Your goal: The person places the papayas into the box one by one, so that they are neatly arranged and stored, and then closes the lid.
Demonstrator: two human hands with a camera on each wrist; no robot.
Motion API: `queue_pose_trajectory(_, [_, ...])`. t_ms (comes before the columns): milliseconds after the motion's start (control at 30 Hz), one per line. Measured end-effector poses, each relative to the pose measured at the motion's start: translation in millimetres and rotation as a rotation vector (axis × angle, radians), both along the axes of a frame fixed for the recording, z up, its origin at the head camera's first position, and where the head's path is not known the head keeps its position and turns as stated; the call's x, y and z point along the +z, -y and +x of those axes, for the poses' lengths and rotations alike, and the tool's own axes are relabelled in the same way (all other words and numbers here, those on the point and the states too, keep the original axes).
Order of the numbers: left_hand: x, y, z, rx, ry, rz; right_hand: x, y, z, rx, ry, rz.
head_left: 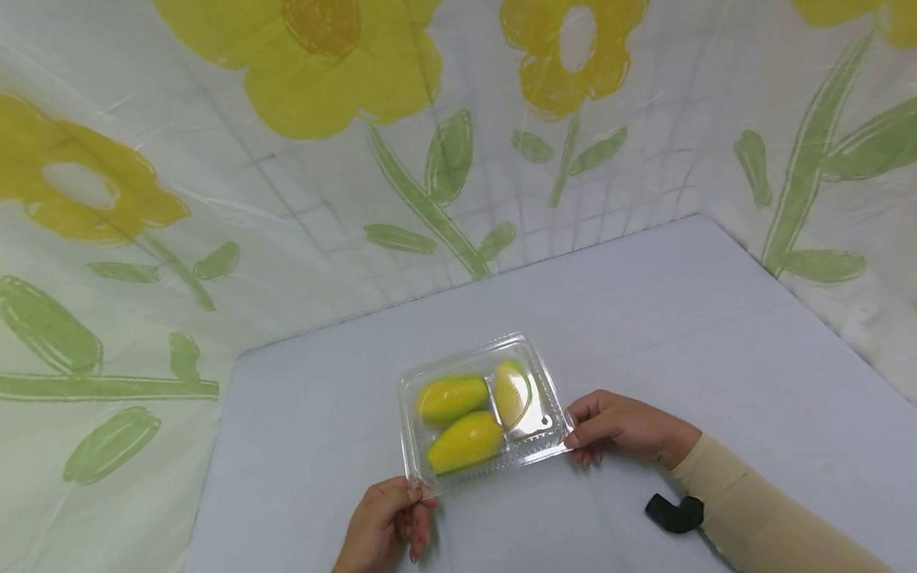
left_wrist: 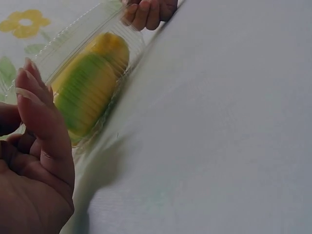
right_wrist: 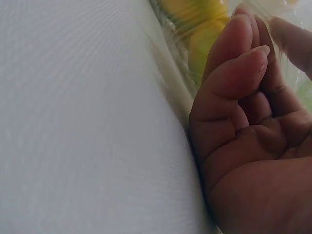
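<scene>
A clear plastic clamshell box [head_left: 458, 356] holds three yellow-green mangoes: one at the back left [head_left: 453, 398], one at the front left [head_left: 466, 443] and one at the right [head_left: 510, 390]. My left hand [head_left: 383, 521] pinches the box's front left corner between thumb and fingers. At the front right corner, my right hand [head_left: 626, 426] pinches the edge with its other fingers curled below. In the left wrist view the ribbed side of the box shows mangoes [left_wrist: 87, 92] through it, tilted above the table. Glare hides part of the right mango.
The table [head_left: 308, 414] has a pale, smooth cover. Behind and beside it hangs a white sheet [head_left: 301, 215] printed with yellow flowers and green leaves. A black curved piece [head_left: 675, 513] sits at my right wrist, against a beige sleeve [head_left: 759, 505].
</scene>
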State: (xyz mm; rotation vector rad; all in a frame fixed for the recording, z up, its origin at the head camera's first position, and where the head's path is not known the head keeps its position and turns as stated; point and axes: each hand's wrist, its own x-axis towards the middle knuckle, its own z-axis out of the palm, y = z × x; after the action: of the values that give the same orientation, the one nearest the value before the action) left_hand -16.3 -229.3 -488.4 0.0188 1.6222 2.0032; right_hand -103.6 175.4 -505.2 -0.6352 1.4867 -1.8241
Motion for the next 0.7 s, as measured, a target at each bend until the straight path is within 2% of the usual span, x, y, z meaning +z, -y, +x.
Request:
queue_pose_trajectory(300, [0.0,2.1,1.4,-0.004,-0.013,0.005,-1.1,0.3,-1.1,0.028,0.019,0.033])
queue_pose_trajectory(700, [2.6,8.6,3.7,0.005,0.04,-0.048,1.8,0.8,-5.8,0.091,-0.004,0.113])
